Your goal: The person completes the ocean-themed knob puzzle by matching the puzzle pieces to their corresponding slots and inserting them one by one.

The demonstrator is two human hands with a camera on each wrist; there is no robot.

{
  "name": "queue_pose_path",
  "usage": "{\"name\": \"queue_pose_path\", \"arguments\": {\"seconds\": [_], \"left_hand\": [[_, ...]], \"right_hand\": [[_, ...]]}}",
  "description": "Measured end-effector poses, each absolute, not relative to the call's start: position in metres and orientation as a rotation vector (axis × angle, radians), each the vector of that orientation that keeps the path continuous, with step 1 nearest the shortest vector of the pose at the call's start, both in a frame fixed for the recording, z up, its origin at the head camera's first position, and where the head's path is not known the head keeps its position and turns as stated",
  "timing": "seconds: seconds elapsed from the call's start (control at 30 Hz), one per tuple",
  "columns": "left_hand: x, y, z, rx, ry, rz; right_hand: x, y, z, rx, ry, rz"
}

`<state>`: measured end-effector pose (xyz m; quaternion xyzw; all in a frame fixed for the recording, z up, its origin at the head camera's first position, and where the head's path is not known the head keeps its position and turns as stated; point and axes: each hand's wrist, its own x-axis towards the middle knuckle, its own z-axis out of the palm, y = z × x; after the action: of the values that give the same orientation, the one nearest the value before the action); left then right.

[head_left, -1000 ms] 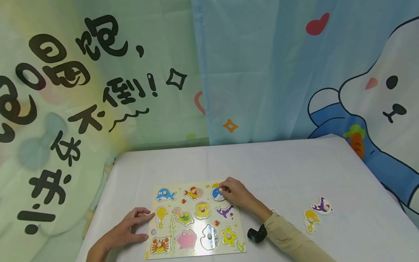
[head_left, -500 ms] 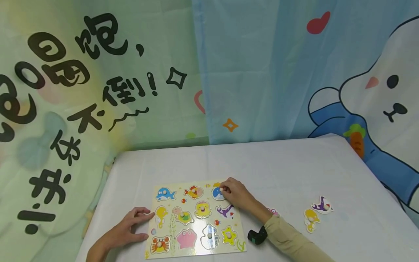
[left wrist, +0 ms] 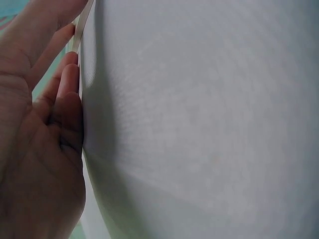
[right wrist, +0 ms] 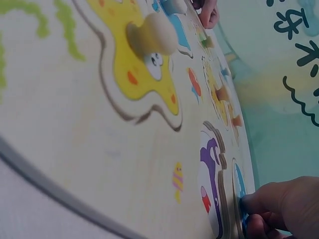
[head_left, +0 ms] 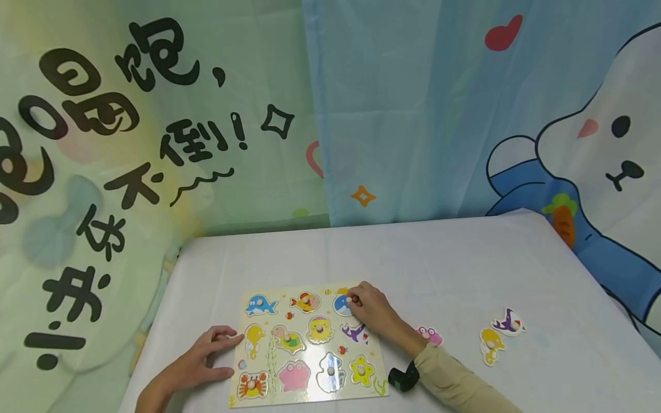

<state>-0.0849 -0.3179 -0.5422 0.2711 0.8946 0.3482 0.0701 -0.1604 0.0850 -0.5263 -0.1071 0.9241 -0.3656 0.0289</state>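
A wooden knob puzzle board (head_left: 377, 367) with sea-animal pictures lies on the white table. At its far right corner, my right hand (head_left: 374, 307) pinches the knob of a round blue puzzle piece (head_left: 341, 304), which sits over its spot and is partly hidden by the fingers. In the right wrist view, the thumb and fingertips (right wrist: 249, 203) meet at that piece, just beyond the purple whale recess (right wrist: 212, 184). My left hand (head_left: 198, 361) touches the board's left edge with loosely extended fingers, thumb nearer the front. The left wrist view shows those fingers (left wrist: 70, 82) along the edge.
Loose on the table at right lie a purple piece (head_left: 508, 323) and a yellow piece (head_left: 492, 347). A pink piece (head_left: 430, 335) lies just beyond the right forearm. A small black device (head_left: 404, 376) is by the right cuff. Printed curtains (head_left: 382, 115) stand behind the table.
The right hand stays on the blue piece, its forearm shifting slightly so that more of the pink piece shows behind it. The left hand keeps its place.
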Motion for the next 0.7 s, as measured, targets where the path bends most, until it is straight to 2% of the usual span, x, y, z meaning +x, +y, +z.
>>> {"name": "queue_pose_path", "arguments": {"seconds": [0.7], "left_hand": [[-0.0837, -0.3169, -0.5392, 0.752, 2.698, 0.993]], "right_hand": [[-0.1626, 0.0884, -0.5295, -0.272, 2.765, -1.205]]}}
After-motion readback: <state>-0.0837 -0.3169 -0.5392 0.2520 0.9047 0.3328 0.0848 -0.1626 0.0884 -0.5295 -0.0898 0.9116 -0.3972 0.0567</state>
